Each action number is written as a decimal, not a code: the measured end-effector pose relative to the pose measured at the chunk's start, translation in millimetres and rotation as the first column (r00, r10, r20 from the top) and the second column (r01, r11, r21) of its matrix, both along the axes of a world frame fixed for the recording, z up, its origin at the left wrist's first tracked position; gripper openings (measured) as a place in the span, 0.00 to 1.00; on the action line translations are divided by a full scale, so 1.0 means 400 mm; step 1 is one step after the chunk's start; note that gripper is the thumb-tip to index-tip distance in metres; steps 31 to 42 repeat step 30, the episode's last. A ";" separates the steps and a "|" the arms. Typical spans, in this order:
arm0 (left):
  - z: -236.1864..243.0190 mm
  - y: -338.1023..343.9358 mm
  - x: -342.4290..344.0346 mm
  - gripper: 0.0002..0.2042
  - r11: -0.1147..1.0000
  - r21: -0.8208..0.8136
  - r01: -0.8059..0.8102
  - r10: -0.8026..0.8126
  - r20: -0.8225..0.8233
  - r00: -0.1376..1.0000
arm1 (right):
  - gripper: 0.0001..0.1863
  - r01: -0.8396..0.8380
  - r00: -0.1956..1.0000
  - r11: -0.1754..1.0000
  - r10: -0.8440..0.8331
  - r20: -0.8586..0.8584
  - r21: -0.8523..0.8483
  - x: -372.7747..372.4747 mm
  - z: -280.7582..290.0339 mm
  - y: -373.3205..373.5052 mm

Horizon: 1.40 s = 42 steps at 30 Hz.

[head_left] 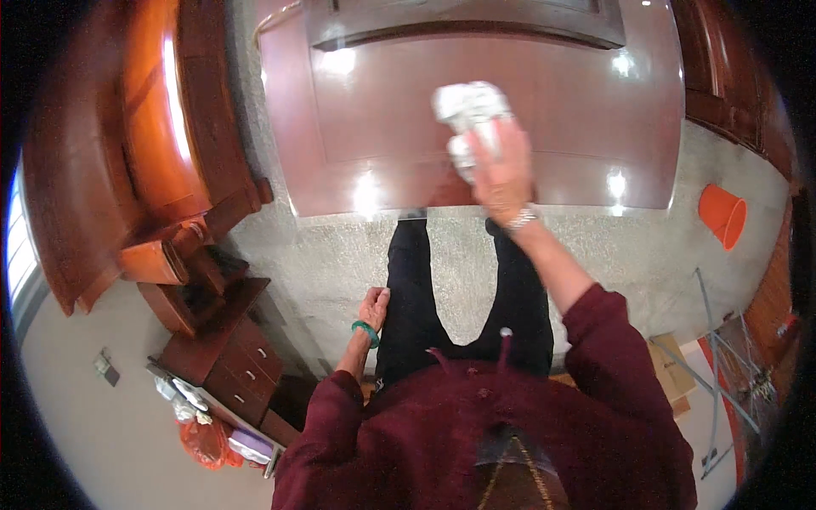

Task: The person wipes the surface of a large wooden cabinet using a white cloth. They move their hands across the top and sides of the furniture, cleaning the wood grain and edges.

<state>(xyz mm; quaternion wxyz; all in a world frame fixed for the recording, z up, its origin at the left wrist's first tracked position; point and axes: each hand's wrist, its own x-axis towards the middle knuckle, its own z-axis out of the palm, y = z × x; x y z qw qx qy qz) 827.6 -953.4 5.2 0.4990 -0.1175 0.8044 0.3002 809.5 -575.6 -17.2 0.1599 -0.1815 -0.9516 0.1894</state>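
Observation:
My right hand (503, 167) is stretched out over a glossy reddish-brown table (391, 110), its fingers closed on a crumpled white cloth (473, 104). The cloth lies against the tabletop, right of the middle, and both are a little blurred. A silvery watch or bracelet (522, 216) circles that wrist. My left hand (372, 308) hangs low beside my left thigh, away from the table, with a green bangle (366, 332) at its wrist. Its fingers look loosely curled, and whether anything is in them is hidden.
A dark raised wooden piece (467, 24) sits on the table's far part. An orange bucket (722, 216) stands at the right, near a metal rack (718, 340). On the left are wooden furniture (161, 127), a drawer cabinet (234, 361) and a red plastic bag (206, 442).

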 end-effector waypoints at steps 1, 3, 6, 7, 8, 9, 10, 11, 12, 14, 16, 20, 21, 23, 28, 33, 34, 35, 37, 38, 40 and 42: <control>0.005 -0.005 -0.011 0.15 0.999 0.025 0.046 -0.046 -0.021 0.999 | 0.21 -0.039 0.999 0.999 0.038 0.021 0.020 -0.063 0.016 -0.085; -0.028 -0.084 -0.004 0.15 0.994 0.107 -0.015 0.019 -0.034 0.999 | 0.18 -0.148 0.987 0.968 0.131 -0.096 -0.201 -0.174 0.006 -0.251; -0.071 -0.212 -0.003 0.17 0.971 0.071 -0.227 0.217 0.132 0.967 | 0.15 -0.354 0.935 0.906 0.341 -0.098 -0.231 -0.329 -0.023 -0.442; -0.058 -0.210 -0.027 0.17 0.956 0.019 -0.294 0.286 0.173 0.943 | 0.14 -0.365 0.929 0.902 0.336 -0.155 -0.232 -0.374 -0.030 -0.476; -0.030 -0.208 -0.046 0.18 0.930 -0.046 -0.364 0.366 0.203 0.908 | 0.14 -0.403 0.915 0.870 0.382 -0.130 -0.283 -0.414 -0.016 -0.483; -0.036 -0.230 -0.035 0.18 0.916 -0.038 -0.400 0.399 0.189 0.897 | 0.14 -0.440 0.897 0.869 0.420 -0.135 -0.226 -0.428 -0.017 -0.466; -0.057 -0.261 -0.021 0.18 0.900 -0.029 -0.435 0.433 0.176 0.884 | 0.14 -0.477 0.878 0.862 0.459 -0.137 -0.169 -0.446 -0.022 -0.441; -0.081 -0.287 -0.008 0.15 0.871 -0.019 -0.491 0.486 0.183 0.855 | 0.14 -0.459 0.888 0.878 0.449 -0.096 -0.137 -0.456 -0.023 -0.412; -0.080 -0.290 -0.011 0.15 0.853 -0.021 -0.522 0.516 0.189 0.836 | 0.14 -0.444 0.896 0.890 0.440 -0.059 -0.103 -0.467 -0.023 -0.373; -0.094 -0.304 -0.005 0.14 0.815 -0.045 -0.578 0.573 0.207 0.793 | 0.16 -0.212 0.976 0.977 0.209 0.051 0.040 -0.494 -0.010 -0.262; -0.113 -0.307 0.005 0.13 0.791 -0.032 -0.611 0.603 0.213 0.769 | 0.17 0.005 1.000 0.994 -0.006 0.014 0.107 -0.482 -0.005 -0.138; -0.111 -0.256 -0.003 0.12 0.809 0.041 -0.587 0.567 0.213 0.796 | 0.25 0.140 0.981 0.926 -0.178 0.079 0.350 -0.236 -0.002 0.119; -0.126 -0.259 -0.001 0.13 0.851 0.078 -0.519 0.503 0.161 0.849 | 0.26 0.251 0.911 0.912 -0.336 0.240 0.323 -0.164 0.002 0.170; -0.156 -0.253 0.015 0.14 0.887 0.166 -0.430 0.425 0.065 0.903 | 0.26 0.641 0.640 0.711 -0.703 0.310 0.290 -0.082 -0.001 0.231; -0.168 -0.270 0.020 0.16 0.873 0.066 -0.483 0.472 0.139 0.871 | 0.33 0.521 0.780 0.812 -0.578 0.240 0.263 -0.167 -0.047 0.110; -0.156 -0.263 0.023 0.16 0.858 0.042 -0.513 0.500 0.168 0.850 | 0.36 0.305 0.916 0.939 -0.336 0.221 0.161 -0.244 -0.024 -0.025; -0.156 -0.263 0.023 0.16 0.858 0.042 -0.513 0.500 0.168 0.850 | 0.36 0.305 0.916 0.939 -0.336 0.221 0.161 -0.244 -0.024 -0.025; -0.156 -0.263 0.023 0.16 0.858 0.042 -0.513 0.500 0.168 0.850 | 0.36 0.305 0.916 0.939 -0.336 0.221 0.161 -0.244 -0.024 -0.025; -0.156 -0.263 0.023 0.16 0.858 0.042 -0.513 0.500 0.168 0.850 | 0.36 0.305 0.916 0.939 -0.336 0.221 0.161 -0.244 -0.024 -0.025; -0.156 -0.263 0.023 0.16 0.858 0.042 -0.513 0.500 0.168 0.850 | 0.36 0.305 0.916 0.939 -0.336 0.221 0.161 -0.244 -0.024 -0.025; -0.156 -0.263 0.023 0.16 0.858 0.042 -0.513 0.500 0.168 0.850 | 0.36 0.305 0.916 0.939 -0.336 0.221 0.161 -0.244 -0.024 -0.025; -0.156 -0.263 0.023 0.16 0.858 0.042 -0.513 0.500 0.168 0.850 | 0.36 0.305 0.916 0.939 -0.336 0.221 0.161 -0.244 -0.024 -0.025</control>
